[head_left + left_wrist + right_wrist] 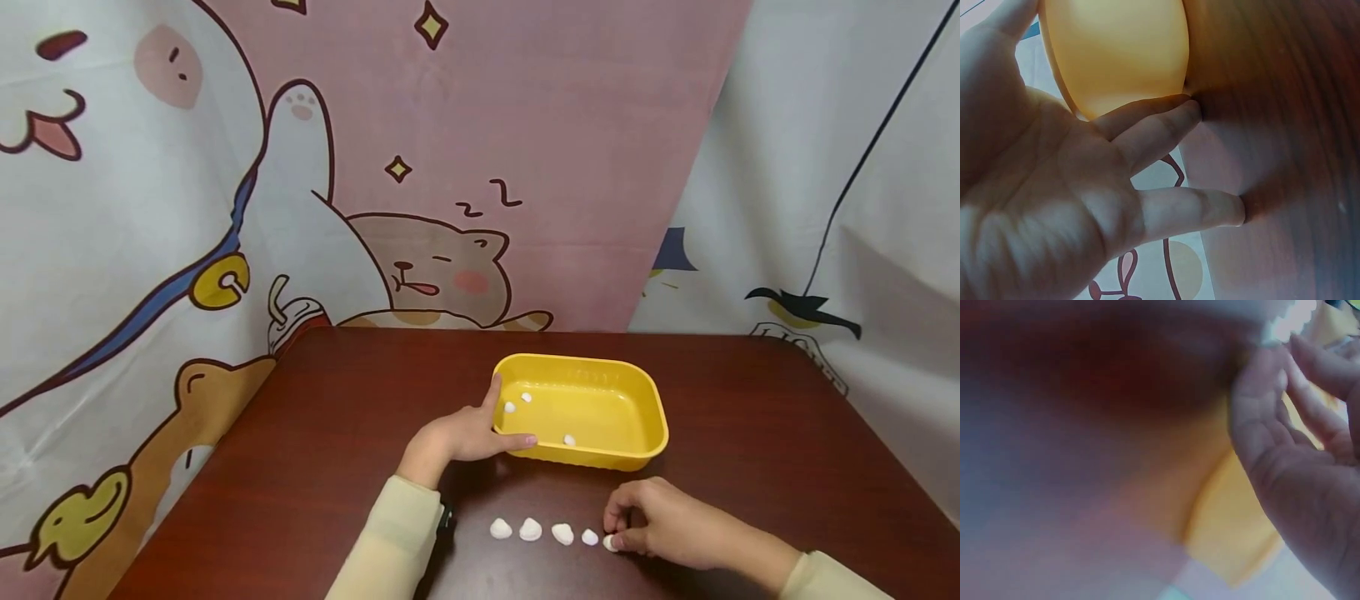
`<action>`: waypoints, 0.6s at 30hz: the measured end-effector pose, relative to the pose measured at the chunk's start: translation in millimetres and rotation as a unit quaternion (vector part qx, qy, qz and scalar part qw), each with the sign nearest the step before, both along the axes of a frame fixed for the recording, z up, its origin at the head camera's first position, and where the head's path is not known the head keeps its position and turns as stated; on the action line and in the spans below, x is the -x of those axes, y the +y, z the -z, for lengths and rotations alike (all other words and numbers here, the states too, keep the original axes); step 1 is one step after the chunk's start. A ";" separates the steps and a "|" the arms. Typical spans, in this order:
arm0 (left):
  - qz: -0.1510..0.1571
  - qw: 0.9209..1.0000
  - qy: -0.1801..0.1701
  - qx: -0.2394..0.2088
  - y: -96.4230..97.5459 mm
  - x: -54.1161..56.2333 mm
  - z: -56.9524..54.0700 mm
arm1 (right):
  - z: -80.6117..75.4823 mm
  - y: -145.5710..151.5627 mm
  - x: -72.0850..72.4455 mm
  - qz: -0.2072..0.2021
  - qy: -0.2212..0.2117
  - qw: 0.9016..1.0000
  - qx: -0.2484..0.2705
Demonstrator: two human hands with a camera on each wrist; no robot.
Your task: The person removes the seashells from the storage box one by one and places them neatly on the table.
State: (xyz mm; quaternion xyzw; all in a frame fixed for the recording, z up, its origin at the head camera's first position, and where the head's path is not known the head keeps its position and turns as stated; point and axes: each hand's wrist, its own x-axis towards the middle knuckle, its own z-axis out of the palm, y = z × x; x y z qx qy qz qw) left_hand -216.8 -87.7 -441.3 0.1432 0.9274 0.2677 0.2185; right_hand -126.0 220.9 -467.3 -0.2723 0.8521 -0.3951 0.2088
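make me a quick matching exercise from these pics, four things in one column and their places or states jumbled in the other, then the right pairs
Things
1. left hand
2. right hand
3. yellow basin
4. sleeping cartoon animal

Places or states
A. contains three small white pieces
B. printed on the backdrop behind the table
C. at the right end of the row of white shell-like pieces
D. touching the basin's left end

Pairs
1-D, 2-C, 3-A, 4-B
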 end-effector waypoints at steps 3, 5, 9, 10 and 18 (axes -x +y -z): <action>0.001 1.000 0.002 0.001 0.2 0.8 0.7 | -25.4 -1.5 8.3 -0.010 -0.031 0.999 0.001; 0.000 1.000 0.004 0.003 0.0 1.6 -0.9 | -48.2 -3.4 18.2 -0.008 -0.033 0.999 -0.006; -0.004 1.000 0.005 0.003 -0.7 1.7 -3.1 | -83.1 -4.7 47.7 0.016 -0.018 0.999 -0.035; -0.005 1.000 0.005 0.002 -0.8 1.4 -3.3 | -86.4 -4.1 55.9 0.025 -0.020 0.999 -0.040; -0.005 1.000 0.003 -0.002 1.7 -2.6 -1.3 | -61.3 -3.3 97.4 0.072 -0.084 0.989 -0.100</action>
